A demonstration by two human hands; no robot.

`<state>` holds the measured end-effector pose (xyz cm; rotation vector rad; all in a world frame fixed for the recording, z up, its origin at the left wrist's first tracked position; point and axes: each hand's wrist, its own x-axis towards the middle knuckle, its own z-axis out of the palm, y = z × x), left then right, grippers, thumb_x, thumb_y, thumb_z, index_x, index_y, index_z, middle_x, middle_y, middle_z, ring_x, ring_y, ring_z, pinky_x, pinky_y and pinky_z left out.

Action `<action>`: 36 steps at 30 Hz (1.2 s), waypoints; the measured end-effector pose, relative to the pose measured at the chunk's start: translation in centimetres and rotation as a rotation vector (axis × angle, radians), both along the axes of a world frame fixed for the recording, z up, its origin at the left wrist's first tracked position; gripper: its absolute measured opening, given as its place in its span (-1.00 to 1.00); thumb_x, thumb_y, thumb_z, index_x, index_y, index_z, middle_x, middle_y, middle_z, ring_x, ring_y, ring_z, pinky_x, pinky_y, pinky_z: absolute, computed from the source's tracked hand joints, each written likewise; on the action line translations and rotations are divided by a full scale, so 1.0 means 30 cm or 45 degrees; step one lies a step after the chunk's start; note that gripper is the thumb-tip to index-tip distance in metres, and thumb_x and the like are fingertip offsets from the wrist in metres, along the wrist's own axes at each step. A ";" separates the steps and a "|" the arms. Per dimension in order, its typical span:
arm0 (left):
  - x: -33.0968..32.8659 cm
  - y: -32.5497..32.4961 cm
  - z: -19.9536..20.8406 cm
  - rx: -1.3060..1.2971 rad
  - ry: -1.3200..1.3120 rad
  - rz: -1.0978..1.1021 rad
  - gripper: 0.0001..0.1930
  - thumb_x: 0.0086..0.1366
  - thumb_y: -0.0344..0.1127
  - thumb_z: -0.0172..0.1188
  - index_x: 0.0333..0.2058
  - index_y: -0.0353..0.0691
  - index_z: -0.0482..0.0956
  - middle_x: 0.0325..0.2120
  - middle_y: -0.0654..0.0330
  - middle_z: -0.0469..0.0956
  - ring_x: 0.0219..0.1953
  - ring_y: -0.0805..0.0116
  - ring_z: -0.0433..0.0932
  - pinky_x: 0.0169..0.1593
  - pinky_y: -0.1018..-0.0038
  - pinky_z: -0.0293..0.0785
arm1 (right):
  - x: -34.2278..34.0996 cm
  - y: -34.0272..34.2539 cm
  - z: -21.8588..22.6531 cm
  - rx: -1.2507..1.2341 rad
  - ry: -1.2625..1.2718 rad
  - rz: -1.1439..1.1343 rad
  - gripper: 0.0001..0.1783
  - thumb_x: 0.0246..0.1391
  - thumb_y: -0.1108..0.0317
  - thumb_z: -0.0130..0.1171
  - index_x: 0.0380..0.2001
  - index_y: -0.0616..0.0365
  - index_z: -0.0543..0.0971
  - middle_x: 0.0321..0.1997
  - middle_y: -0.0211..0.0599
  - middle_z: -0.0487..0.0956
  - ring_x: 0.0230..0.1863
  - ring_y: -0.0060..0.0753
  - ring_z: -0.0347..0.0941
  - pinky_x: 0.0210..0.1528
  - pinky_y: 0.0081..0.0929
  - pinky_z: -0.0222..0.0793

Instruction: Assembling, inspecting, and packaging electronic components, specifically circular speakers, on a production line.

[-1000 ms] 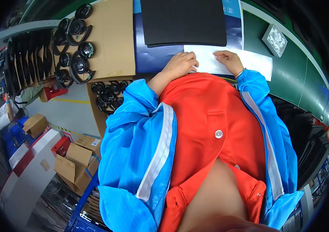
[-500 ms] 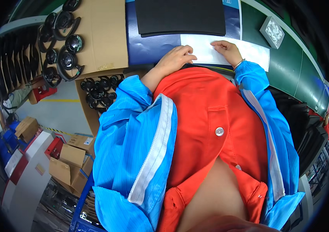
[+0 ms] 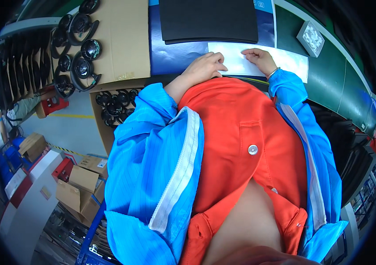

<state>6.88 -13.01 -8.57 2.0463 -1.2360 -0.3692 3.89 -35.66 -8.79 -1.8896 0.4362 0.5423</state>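
Note:
A white glossy sheet (image 3: 285, 61) lies along the near edge of the bench, over a blue printed surface. At its left end my left hand (image 3: 202, 70) rests with loosely bent fingers, a gap showing between them and nothing visible inside. Over the middle of the sheet is my right hand (image 3: 262, 60), thumb and forefinger drawn together in a pinch. Whatever the pinch may hold is too small to make out. Just beyond the hands sits a stack of flat black sheets (image 3: 210, 22).
Black headphone-like parts (image 3: 82, 68) lie on a cardboard sheet (image 3: 126, 44) at left, with more in a carton below. A small tray of clear pieces (image 3: 310, 39) stands on the green mat (image 3: 336, 84). Open cartons (image 3: 79, 187) sit lower left; a person's white sleeve shows far left.
The view has shifted slightly, so the bench and the parts at left appear a little farther right and lower. Both hands keep almost the same pose over the white sheet.

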 end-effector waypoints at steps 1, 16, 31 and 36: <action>0.000 0.002 -0.006 -0.015 -0.008 -0.022 -0.66 -0.25 -0.36 0.23 -0.47 -0.21 0.27 -0.45 0.20 0.32 -0.31 0.24 0.33 -0.26 0.38 0.30 | 0.000 0.000 -0.002 0.007 -0.001 0.000 -0.79 -0.14 0.40 0.03 -0.35 0.11 0.52 -0.43 -0.43 0.49 -0.40 -0.65 0.32 -0.26 -0.72 0.23; -0.013 -0.094 0.135 -0.192 0.864 0.475 -0.43 -0.07 -0.49 -0.03 0.01 -0.21 0.10 -0.07 -0.04 0.24 -0.02 0.14 0.26 -0.03 0.38 0.24 | 0.006 0.117 0.106 0.173 -0.301 -0.046 -0.76 -0.13 0.34 0.05 -0.40 0.30 0.49 -0.45 -0.25 0.51 -0.38 -0.49 0.42 -0.27 -0.62 0.29; 0.001 -0.063 0.245 -0.544 1.366 0.559 -0.48 -0.05 -0.52 0.07 -0.04 -0.29 0.18 -0.02 0.09 0.18 0.06 0.24 0.14 0.03 0.39 0.13 | 0.066 0.039 0.150 0.067 -0.474 0.023 -0.82 -0.17 0.37 0.03 -0.50 0.26 0.49 -0.59 -0.32 0.48 -0.49 -0.52 0.40 -0.40 -0.66 0.28; 0.119 0.258 0.236 -0.684 0.478 1.408 -0.49 -0.20 -0.57 0.16 -0.17 -0.16 0.29 -0.23 0.15 0.30 -0.13 0.26 0.26 -0.11 0.44 0.24 | 0.109 -0.494 0.070 -0.954 -0.485 -0.336 -0.66 -0.13 0.15 0.01 -0.33 0.16 0.48 -0.35 -0.19 0.50 -0.32 -0.32 0.43 -0.25 -0.49 0.28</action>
